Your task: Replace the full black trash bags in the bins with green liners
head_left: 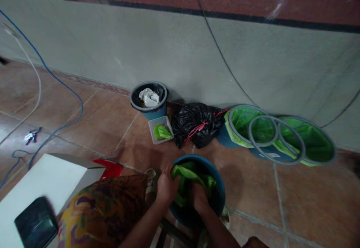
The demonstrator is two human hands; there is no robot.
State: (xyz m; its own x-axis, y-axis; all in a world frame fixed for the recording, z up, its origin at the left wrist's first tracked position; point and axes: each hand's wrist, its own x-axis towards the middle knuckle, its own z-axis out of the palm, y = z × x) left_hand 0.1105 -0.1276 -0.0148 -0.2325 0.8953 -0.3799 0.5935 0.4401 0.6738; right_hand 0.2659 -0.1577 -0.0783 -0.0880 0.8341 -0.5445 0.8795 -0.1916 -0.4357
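A blue bin [221,188] stands on the floor in front of me, with a green bin bag [188,173] bunched up inside it. At the bin's left rim, my left hand [167,184] is closed on the edge of the bag. My right hand [199,195] reaches down into the bin against the green plastic; its fingers are hidden by the bag and the bin's depth. The lower part of the bag is out of sight in the dark interior.
By the wall are a bin with black liner [149,107], a plastic tub [154,137] with green bags, a tied black rubbish bag [194,122], and bins with green liners [247,122], [315,139] under loose grey rings [253,139]. A white box [56,177] lies left.
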